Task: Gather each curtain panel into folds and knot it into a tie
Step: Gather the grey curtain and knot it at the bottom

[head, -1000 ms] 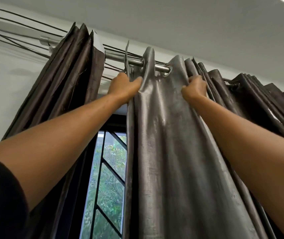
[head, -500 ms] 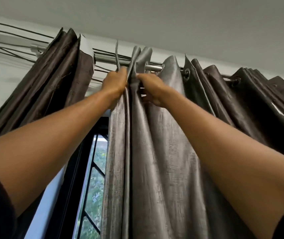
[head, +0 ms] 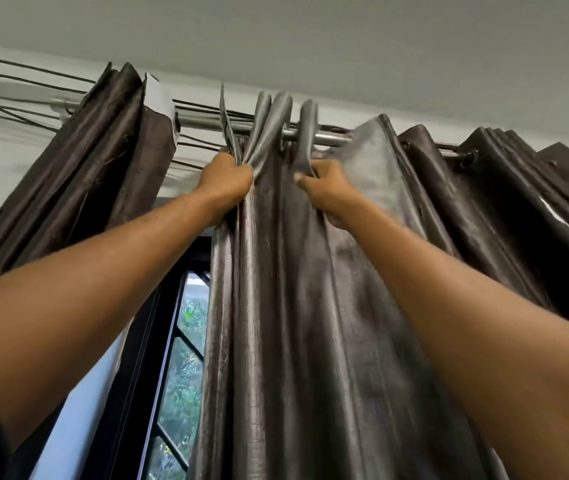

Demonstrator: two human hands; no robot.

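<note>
The glossy grey-brown curtain panel (head: 310, 323) hangs in stiff vertical folds from a smooth metal rod (head: 324, 137) near the ceiling. The left hand (head: 226, 178) clenches its bunched leading pleats, fingers curled tight together. The right hand (head: 328, 190) pinches the next fold just beside. A darker gathered curtain (head: 103, 161) hangs left, beside a black-framed window (head: 175, 375).
</note>
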